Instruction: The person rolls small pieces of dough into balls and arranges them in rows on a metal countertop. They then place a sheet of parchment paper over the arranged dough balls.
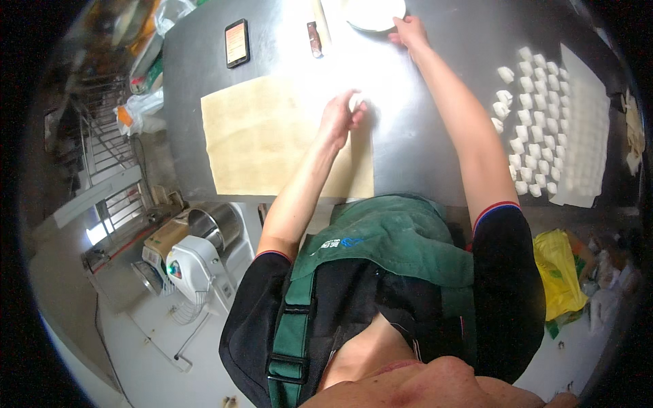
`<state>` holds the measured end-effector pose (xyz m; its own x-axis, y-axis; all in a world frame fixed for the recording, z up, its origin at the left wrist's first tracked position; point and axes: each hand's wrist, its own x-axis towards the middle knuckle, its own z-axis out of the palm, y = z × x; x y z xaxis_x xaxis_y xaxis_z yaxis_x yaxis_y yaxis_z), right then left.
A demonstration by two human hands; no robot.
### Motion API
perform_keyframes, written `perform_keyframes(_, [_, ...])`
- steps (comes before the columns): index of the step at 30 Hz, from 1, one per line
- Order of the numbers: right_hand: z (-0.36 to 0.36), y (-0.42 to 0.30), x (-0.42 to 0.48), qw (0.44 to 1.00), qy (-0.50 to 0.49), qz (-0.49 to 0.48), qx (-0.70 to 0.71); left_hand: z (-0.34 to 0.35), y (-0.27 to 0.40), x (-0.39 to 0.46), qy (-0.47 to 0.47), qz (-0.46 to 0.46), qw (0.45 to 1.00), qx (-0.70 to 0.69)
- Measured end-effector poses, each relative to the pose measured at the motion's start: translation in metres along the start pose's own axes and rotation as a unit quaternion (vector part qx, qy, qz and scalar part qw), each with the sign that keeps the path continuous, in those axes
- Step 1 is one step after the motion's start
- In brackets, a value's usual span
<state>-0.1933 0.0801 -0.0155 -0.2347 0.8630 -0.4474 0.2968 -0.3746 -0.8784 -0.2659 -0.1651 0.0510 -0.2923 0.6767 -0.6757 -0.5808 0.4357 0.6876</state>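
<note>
My left hand (341,118) curls around a small white dough piece (356,102), just above the right part of a beige cloth sheet (265,137). At the far side of the dark worktop (423,168), my right hand (411,33) grips the near right rim of a round bowl (377,13) with pale contents. Glare washes out detail inside the bowl, so its contents cannot be told. Between the bowl and a phone lies a knife with a brown handle (315,40), its far end lost in bright light.
Rows of white dough pieces (536,133) sit at the right, with several loose ones (502,104) beside them and a pale perforated sheet (586,132) along their edge. A phone (236,44) lies at the far left. Below left stands a mixer (196,265) with a metal bowl (217,224).
</note>
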Motion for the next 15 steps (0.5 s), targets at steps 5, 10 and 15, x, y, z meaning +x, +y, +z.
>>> perform_keyframes(5, [0.006,-0.007,-0.006,0.998,0.046,-0.020,-0.029,-0.001,0.048,0.050,0.042,0.138,0.967,0.208])
perform_keyframes(10, [-0.034,0.017,-0.026,0.996,0.088,-0.032,-0.001,0.047,0.079,0.112,0.015,0.370,0.816,0.444])
perform_keyframes(15, [-0.086,0.050,-0.052,0.993,0.120,-0.006,0.008,0.099,0.035,0.163,-0.004,0.469,0.707,0.530])
